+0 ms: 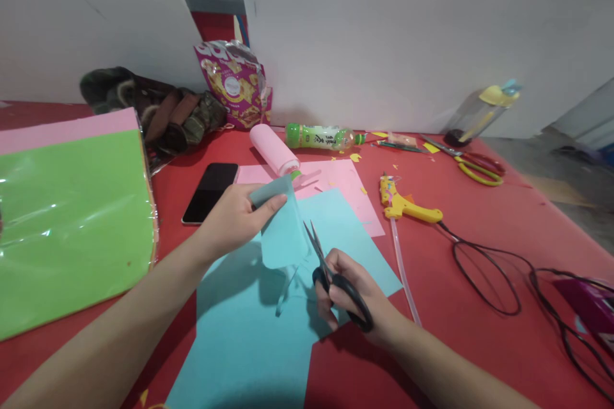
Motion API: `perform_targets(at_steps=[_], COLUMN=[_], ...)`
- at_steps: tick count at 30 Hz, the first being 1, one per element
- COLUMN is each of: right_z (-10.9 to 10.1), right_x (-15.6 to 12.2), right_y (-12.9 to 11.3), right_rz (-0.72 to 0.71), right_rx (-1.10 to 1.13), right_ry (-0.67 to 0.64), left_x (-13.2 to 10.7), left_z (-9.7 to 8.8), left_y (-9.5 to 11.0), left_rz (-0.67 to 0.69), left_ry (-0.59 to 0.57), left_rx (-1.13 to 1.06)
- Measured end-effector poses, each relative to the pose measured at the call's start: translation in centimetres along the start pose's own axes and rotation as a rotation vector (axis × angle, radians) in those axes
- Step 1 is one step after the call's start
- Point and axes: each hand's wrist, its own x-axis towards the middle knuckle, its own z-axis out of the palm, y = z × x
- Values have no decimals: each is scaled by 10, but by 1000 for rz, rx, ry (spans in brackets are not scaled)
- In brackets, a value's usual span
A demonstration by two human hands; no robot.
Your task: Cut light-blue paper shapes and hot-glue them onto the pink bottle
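Pinching blue paper (282,239), left hand (240,214); scissors (327,270) in right hand (359,278) just beside paper's edge.

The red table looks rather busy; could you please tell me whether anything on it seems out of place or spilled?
The green-capped bottle lies on its side rather than standing, though no spill shows. Yellow scraps lie strewn near it, looking untidy.
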Motion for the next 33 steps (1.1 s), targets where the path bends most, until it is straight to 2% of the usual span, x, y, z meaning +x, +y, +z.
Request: perform_targets(at_steps=[4,10,14,19,24,33], right_z=[0,0,0,2,2,2], right_x=[0,0,0,0,-2,-2], right_y=[1,3,1,-3,-5,-7], right_rz=[28,7,20,9,-20,-61], right_rx=[5,0,-3,-17,-4,-24], right_ry=[-33,-25,-17,31,50,57], left_x=[0,-3,-6,-10,-14,-18], left_z=[1,6,10,16,21,22], left_y=[5,9,10,12,17,20], left_rz=[50,87,98,47,53,-46], left_ry=[-99,-123,-194,-295,-324,-414], left_rx=[41,86,30,-62,-114,-226])
